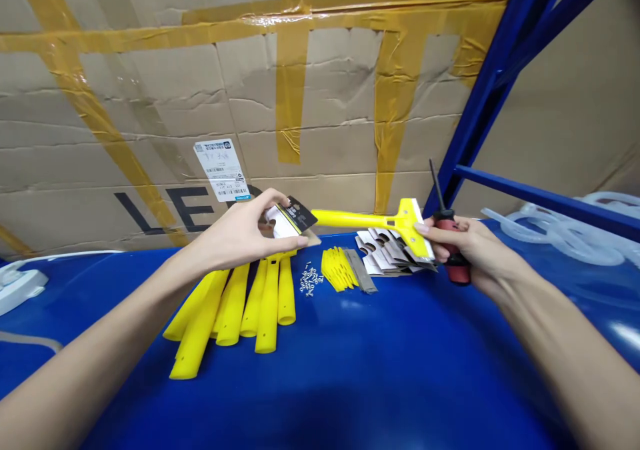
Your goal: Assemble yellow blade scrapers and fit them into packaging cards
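Looks like a warehouse packing bay to me: lg taped cardboard carton (300, 103) w/ barcode label (221, 169), blue steel shelving rack (480, 117), blue worktop (350, 370).

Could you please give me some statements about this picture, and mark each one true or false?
The left hand holds a black and white printed card. True.
The right hand holds a screwdriver with a red grip. True.
The small screws lie in a tray. False: they lie loose on the blue tabletop.
The yellow handles stand upright. False: they lie side by side.
The yellow scraper lies on the tabletop. False: it is raised, its head against the right hand's fingers.
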The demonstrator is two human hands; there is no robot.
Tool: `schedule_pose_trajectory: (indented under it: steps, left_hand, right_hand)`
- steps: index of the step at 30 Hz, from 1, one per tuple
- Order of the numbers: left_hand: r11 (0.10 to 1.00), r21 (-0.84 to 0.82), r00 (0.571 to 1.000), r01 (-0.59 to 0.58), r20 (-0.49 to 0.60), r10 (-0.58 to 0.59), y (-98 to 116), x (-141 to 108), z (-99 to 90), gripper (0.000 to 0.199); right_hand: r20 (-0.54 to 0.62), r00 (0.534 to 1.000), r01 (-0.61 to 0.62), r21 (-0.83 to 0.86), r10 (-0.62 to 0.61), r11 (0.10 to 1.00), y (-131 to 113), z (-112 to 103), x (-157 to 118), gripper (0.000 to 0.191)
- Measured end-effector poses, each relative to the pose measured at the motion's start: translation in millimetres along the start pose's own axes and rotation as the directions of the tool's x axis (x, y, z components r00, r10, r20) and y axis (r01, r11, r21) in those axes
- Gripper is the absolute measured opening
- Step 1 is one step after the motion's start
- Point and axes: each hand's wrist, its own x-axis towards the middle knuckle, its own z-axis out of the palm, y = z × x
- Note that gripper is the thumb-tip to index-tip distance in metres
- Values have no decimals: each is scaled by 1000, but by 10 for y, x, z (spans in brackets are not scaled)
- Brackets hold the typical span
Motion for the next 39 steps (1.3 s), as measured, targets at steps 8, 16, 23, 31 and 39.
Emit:
schedule_pose_trajectory:
  steps: [8,16,23,31,39]
  left_hand:
    - [962,-230,988,-150,-62,140,594,527,718,62]
    - [866,-79,858,-494,117,500,728,932,1419,49]
    - [847,82,839,-526,213,500,508,665,1219,46]
    - [841,189,861,-508,90,500,541,459,1036,28]
    - [787,416,859,-455,-27,511,494,262,602,35]
  right_hand:
    - [-317,944,150,180,-87,972,59,-49,84,44]
    - [-289,949,189,189,-129,964,93,5,85,41]
    - [-207,976,109,170,-73,979,166,61,91,48]
    - [-114,993,28,183,-7,983,232,94,103,46]
    - [208,976,49,53,-59,997,157,183,-40,41]
